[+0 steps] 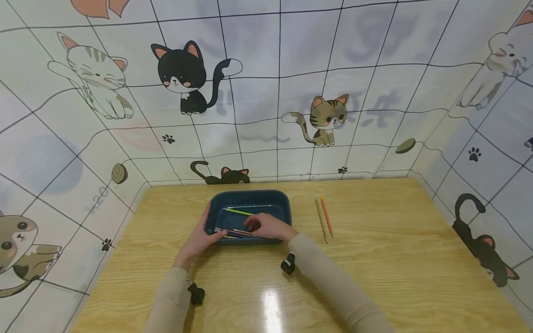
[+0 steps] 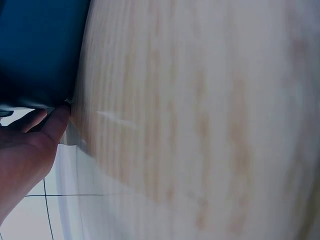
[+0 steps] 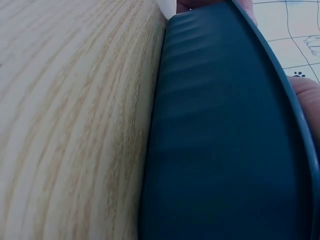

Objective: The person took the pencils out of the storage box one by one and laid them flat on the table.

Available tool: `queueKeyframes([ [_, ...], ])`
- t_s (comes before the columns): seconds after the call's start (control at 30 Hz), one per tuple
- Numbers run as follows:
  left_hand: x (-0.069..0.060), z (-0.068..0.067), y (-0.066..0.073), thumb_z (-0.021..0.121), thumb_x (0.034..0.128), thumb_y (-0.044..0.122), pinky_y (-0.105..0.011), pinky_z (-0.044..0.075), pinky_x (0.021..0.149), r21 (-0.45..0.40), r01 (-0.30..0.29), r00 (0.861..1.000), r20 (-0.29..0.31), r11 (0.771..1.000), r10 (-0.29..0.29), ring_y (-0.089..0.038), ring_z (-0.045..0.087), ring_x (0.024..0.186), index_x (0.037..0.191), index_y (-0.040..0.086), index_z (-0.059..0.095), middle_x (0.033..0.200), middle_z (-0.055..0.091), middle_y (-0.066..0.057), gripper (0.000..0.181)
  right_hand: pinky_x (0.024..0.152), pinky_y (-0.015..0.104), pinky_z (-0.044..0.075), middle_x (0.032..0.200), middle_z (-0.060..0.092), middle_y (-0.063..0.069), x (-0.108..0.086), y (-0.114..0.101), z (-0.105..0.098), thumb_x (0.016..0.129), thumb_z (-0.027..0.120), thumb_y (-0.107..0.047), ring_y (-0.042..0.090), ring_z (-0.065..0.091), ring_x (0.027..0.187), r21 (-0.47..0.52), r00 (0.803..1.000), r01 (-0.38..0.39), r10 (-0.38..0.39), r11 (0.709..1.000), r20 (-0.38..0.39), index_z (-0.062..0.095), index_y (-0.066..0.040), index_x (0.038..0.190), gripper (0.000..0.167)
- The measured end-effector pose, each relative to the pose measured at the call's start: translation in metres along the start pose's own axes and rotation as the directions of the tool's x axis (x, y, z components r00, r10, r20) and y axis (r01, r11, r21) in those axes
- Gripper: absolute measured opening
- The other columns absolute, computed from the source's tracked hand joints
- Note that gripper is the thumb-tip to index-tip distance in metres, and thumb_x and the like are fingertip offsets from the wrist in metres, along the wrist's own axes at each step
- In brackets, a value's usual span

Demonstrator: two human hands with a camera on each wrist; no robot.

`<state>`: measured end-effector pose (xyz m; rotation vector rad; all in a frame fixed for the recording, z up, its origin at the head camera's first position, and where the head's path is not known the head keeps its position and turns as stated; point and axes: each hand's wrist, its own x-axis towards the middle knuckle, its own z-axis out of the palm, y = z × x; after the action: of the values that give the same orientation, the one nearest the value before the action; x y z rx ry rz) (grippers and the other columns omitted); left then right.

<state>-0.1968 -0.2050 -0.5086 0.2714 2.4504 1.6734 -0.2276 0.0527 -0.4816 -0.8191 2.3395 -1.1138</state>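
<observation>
A dark blue plastic bin (image 1: 287, 208) sits on the wooden table with several pencils lying in it. My left hand (image 1: 200, 240) holds the bin's left side, thumb over the near rim; in the left wrist view its fingers touch the bin's lower corner. Over the near rim, my right hand (image 1: 269, 226) reaches into the bin with bent fingers, close to the pencils (image 1: 234, 232) along the near wall. Whether it pinches one is hidden. A green pencil (image 1: 239, 212) lies farther back inside. The right wrist view shows mostly the bin's outer wall (image 3: 225, 125).
Right of the bin, a light tan pencil (image 1: 321, 219) and an orange pencil (image 1: 326, 216) lie side by side on the table (image 1: 395, 240). A cloth with cat drawings (image 1: 258, 101) hangs behind the table and along both sides.
</observation>
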Motion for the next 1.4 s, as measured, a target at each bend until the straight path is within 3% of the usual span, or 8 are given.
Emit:
queueKeyframes([
  [0.3,-0.0014,0.0001,0.0057,0.073,0.087,0.019,-0.06,0.005,0.11,-0.015,0.008,1.0,0.01,1.0,-0.007,-0.037,-0.003,0.144,0.157,0.023,-0.003,0.16,-0.003,-0.014,0.103,0.081,0.028,0.049,0.099,0.065,0.006,0.0005,0.0001,-0.0012,0.088,0.065,0.002,0.019,0.062,0.092,0.0,0.999,-0.007,0.007,1.0,0.046,0.062,0.004,0.121,0.033],
  [0.63,-0.0004,-0.0003,0.0021,0.073,0.087,0.023,-0.06,0.004,0.11,0.0,0.008,1.0,0.005,1.0,-0.008,-0.035,-0.004,0.144,0.157,0.025,-0.001,0.161,-0.003,-0.011,0.102,0.081,0.029,0.049,0.094,0.069,0.004,0.0012,0.0026,0.0001,0.091,0.062,0.003,0.016,0.064,0.091,0.045,0.996,-0.045,0.041,0.998,0.084,0.062,0.0,0.122,0.032],
  [1.1,-0.001,0.0009,-0.0004,0.074,0.0865,0.023,-0.06,0.005,0.11,-0.006,0.004,1.0,-0.002,1.0,-0.004,-0.035,-0.004,0.144,0.157,0.023,0.0,0.161,-0.003,-0.012,0.102,0.073,0.026,0.048,0.098,0.067,0.0,0.003,0.0058,0.0006,0.09,0.064,0.0,0.011,0.063,0.081,0.087,0.986,-0.115,0.102,0.99,0.134,0.067,-0.005,0.118,0.028],
  [1.27,-0.0009,0.001,-0.0002,0.074,0.0866,0.022,-0.06,0.005,0.11,-0.006,0.005,1.0,-0.003,1.0,-0.005,-0.035,-0.004,0.144,0.157,0.024,-0.001,0.161,-0.003,-0.012,0.102,0.071,0.024,0.048,0.095,0.07,0.003,0.0028,0.0053,-0.0009,0.091,0.062,0.002,0.011,0.064,0.08,0.077,0.991,-0.074,0.065,0.994,0.116,0.067,-0.003,0.114,0.025],
  [1.4,-0.0008,0.0005,0.0009,0.074,0.0862,0.023,-0.059,0.004,0.111,-0.002,0.013,1.0,-0.004,1.0,-0.013,-0.035,-0.002,0.144,0.157,0.025,-0.001,0.161,-0.001,-0.012,0.103,0.069,0.024,0.046,0.086,0.07,0.004,0.0031,0.0044,-0.0024,0.091,0.063,-0.001,0.01,0.062,0.073,0.077,0.997,-0.053,0.049,0.996,0.058,0.066,-0.001,0.113,0.022],
])
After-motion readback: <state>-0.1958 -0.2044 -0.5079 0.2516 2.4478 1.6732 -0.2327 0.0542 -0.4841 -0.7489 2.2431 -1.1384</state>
